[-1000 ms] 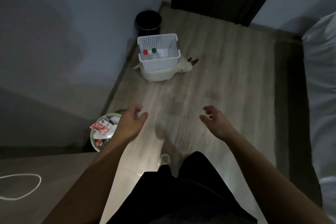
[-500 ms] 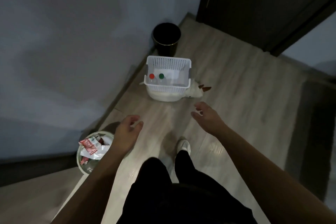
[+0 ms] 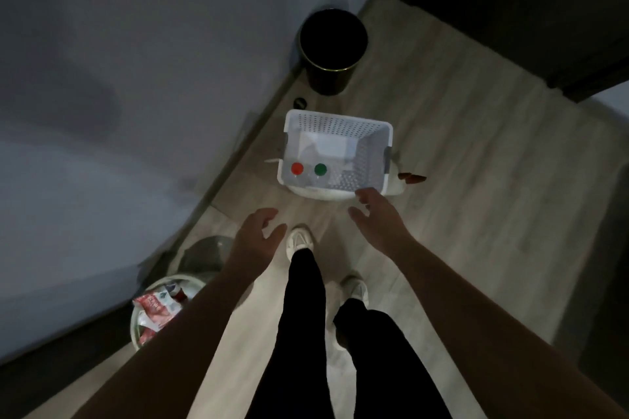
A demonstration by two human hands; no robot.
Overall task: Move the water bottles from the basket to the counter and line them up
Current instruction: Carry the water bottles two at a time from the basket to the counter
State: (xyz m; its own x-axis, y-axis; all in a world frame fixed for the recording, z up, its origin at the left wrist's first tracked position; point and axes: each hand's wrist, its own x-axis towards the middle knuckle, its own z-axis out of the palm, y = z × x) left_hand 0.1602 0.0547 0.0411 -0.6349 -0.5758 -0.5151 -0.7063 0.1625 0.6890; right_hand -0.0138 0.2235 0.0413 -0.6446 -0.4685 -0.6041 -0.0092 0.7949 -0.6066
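A perforated white plastic basket (image 3: 369,150) holds two capped bottles (image 3: 308,170) on plank floor (image 3: 476,180); left hand (image 3: 253,238) and right hand (image 3: 377,218) hover empty, fingers spread.

Bare arms, black trousers, pale shoes.
Both forearms are uncovered from the frame's lower edge to the wrists, with no sleeve, watch or ring to be seen on the left hand (image 3: 253,240) or the right hand (image 3: 376,218). The legs wear plain black trousers (image 3: 303,323), narrow at the ankle. The shoes (image 3: 299,239) are whitish trainers with ribbed, layered uppers; the dim light blurs finer detail.
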